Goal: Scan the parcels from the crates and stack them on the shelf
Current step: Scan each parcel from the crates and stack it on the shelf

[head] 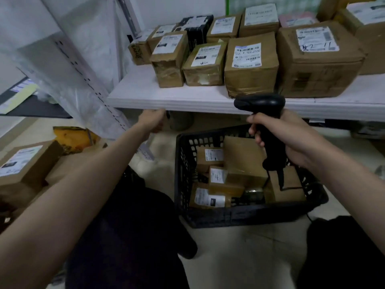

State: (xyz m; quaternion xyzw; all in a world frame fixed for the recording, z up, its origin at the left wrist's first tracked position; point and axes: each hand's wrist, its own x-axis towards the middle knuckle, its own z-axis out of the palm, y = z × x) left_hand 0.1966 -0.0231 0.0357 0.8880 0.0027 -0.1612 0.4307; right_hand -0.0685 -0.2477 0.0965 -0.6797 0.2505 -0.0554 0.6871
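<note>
I see my right hand wrapped round the grip of the black scanner, its head raised in front of the white shelf. My left hand reaches out under the shelf's front edge, fingers loosely curled with nothing in them. Brown labelled parcels stand in rows on the shelf. More parcels lie in the black crate on the floor below
</note>
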